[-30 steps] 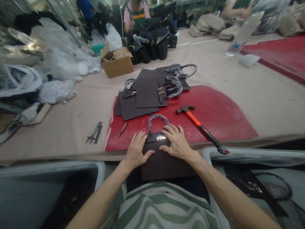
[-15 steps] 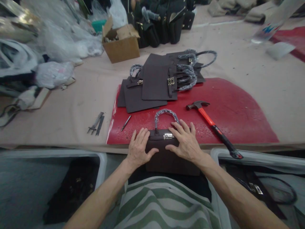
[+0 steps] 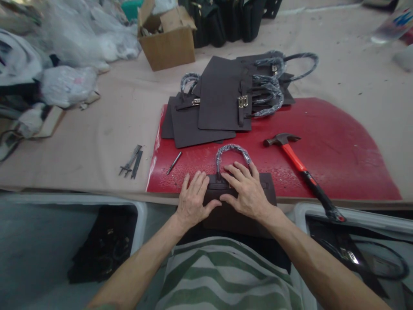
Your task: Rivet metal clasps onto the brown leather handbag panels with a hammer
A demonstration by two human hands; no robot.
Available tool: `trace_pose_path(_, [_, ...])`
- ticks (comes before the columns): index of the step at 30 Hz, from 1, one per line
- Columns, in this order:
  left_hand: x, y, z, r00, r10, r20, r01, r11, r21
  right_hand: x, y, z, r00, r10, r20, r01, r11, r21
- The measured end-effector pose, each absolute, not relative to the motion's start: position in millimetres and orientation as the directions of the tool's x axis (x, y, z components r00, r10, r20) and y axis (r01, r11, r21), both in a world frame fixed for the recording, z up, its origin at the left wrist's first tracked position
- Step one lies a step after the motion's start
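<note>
A dark brown bag panel (image 3: 237, 219) lies at the table's front edge and hangs over it toward my lap. Its looped handle (image 3: 232, 148), wrapped in clear plastic, points away from me. My left hand (image 3: 195, 200) rests on the panel's upper left corner, fingers stretched flat. Across the middle of the top strap lies my right hand (image 3: 245, 191), fingers spread, covering the metal clasp. Right of the hands is a claw hammer (image 3: 295, 159) with a red and black handle. A small metal punch (image 3: 174, 162) lies on the red mat to the left.
Similar bag panels (image 3: 224, 99) are stacked on the red mat (image 3: 335, 142). Pronged tools (image 3: 131, 161) lie left of it. A cardboard box (image 3: 171, 47) and plastic-wrapped goods (image 3: 69, 86) stand behind. Bins flank me: left bin (image 3: 141, 219), right bin (image 3: 301, 215).
My right hand has slid left over the clasp, uncovering the panel's upper right corner. My left hand stays on the left corner. The whole view has shifted slightly.
</note>
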State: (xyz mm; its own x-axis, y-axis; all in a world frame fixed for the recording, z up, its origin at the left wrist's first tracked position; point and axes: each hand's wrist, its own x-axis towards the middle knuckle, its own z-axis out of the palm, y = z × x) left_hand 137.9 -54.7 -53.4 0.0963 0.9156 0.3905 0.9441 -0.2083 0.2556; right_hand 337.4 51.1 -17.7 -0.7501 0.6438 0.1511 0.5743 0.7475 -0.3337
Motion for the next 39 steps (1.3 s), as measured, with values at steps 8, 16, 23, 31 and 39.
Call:
trace_pose_path(8, [132.5,-50.7,-35.0,0.004,0.956,0.292,0.904,-0.128,0.408,335.2,50.1,-14.2,-0.753,0.643,0.140,0.577,0.748,-0.328])
trace_pose_path(16, [39.2,-15.1,8.6,-0.388,0.902,0.189,0.870,0.291,0.397,335.4,50.1,-13.6,-0.742,0.655,0.142,0.594,0.740,-0.316])
trace_pose_path(23, [2.9,17.9,21.6,-0.460,0.851,-0.254,0.753,0.525,0.397,337.4,53.0,-21.9,-0.741,0.633,0.227,0.565,0.769,-0.301])
trace_pose_path(31, [12.2,29.6,25.4,-0.402,0.854,-0.331,0.794,0.505,0.338,337.4,57.7,-33.6,-0.741,0.603,0.296,0.550,0.798,-0.247])
trace_pose_path(39, [17.4,30.4,16.8,-0.467,0.846,-0.258,0.812,0.526,0.253,338.0,63.8,-43.2,-0.738,0.534,0.413,0.503,0.843,-0.191])
